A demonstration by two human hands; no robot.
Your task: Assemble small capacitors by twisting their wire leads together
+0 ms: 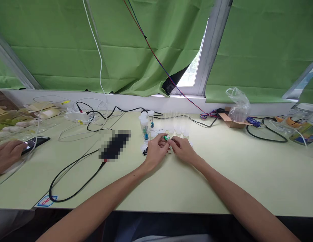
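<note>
Between my two hands, above the table, is a small green piece (167, 137) whose exact kind I cannot make out. The fingers of my left hand (156, 149) are curled around it from the left. Meeting them from the right, my right hand (183, 148) pinches at the same piece. Just behind my left hand stand clear tubes with white caps (145, 128), holding small green and blue items. Behind my hands is a group of clear tubes (174, 125) with white ends. A small black thing (145, 152) lies beside my left hand, partly hidden.
Another person's hand (10, 155) rests at a phone (36, 144) on the left. A blurred-out dark object (115, 146) trails a black cable (68, 162). At the back right are a cardboard box (233, 121) with a plastic bag and a large clear jar (306, 126).
</note>
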